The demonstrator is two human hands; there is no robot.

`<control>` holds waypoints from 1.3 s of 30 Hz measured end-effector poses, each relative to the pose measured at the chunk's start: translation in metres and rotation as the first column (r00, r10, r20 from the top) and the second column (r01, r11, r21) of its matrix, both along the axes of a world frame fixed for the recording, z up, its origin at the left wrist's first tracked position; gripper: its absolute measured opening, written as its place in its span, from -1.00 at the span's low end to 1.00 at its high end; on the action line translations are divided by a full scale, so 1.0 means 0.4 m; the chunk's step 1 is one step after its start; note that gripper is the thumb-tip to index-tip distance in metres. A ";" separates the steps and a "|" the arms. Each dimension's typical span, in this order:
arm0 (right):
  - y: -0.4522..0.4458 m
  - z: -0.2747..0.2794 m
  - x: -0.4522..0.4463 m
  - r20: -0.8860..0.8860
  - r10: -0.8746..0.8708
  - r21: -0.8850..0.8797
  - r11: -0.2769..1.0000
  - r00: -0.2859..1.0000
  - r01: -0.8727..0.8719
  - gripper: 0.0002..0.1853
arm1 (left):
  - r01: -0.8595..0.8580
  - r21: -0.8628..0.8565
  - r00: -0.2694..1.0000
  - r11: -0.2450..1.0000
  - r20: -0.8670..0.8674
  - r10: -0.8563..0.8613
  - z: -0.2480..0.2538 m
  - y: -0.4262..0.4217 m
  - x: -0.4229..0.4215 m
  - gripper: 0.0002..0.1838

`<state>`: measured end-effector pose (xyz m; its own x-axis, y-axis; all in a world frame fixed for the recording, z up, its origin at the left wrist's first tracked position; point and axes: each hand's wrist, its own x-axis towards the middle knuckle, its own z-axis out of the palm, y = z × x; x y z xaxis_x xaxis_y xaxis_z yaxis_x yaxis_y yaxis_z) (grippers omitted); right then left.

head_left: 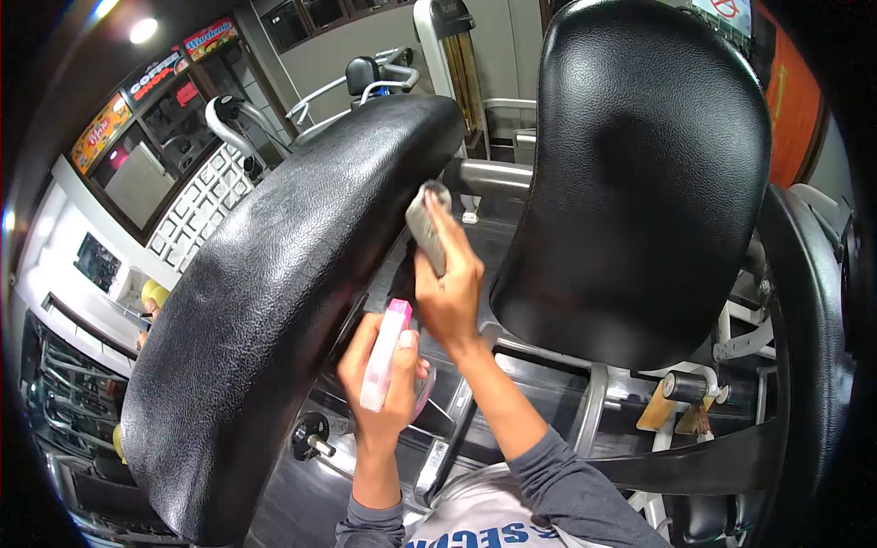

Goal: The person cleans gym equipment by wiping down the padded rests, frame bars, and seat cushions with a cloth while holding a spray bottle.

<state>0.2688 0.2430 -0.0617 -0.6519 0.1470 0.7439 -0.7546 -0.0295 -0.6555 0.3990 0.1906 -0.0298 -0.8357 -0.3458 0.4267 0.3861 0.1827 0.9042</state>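
Observation:
My left hand (376,384) is wrapped round a spray bottle (385,361) with a pink and white trigger head; its lower part is mostly hidden by my fingers. Further forward, my right hand (451,292) presses a folded greyish cloth (426,224), fingers stretched along it. The cloth is at the right edge of a long black padded cushion (292,274), and I cannot tell how firmly it touches. To the right stands a black padded seat (639,183) of the gym machine, with a dark shadow on its surface.
A grey metal tube (493,178) runs between the two pads. Below are white frame bars (594,411) and a small black roller (685,386). Another curved black pad (804,365) is at far right. Other gym machines (365,82) stand behind. A person in yellow (155,294) is partly visible at left.

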 end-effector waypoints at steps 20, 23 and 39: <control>0.068 -0.216 0.075 0.314 0.414 -0.302 0.897 0.854 -0.324 -0.42 | -0.389 -0.367 0.921 0.845 -0.127 0.368 -0.071 0.018 -0.146 -0.82; 0.040 -0.184 0.032 0.250 0.356 -0.264 0.920 0.901 -0.290 -0.43 | -0.448 -0.464 0.887 0.764 -0.124 0.445 -0.050 0.041 -0.108 -0.82; -0.058 -0.083 -0.050 -0.075 -0.019 -0.081 0.997 0.997 0.013 -0.39 | -0.454 -0.196 0.891 0.869 -0.069 0.449 -0.047 0.056 0.070 -0.75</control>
<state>0.2487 0.2197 -0.0947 -0.5911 0.2181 0.7765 -0.8029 -0.0669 -0.5924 0.4270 0.2128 -0.0486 -0.5997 -0.5881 0.5426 0.2354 0.5185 0.8221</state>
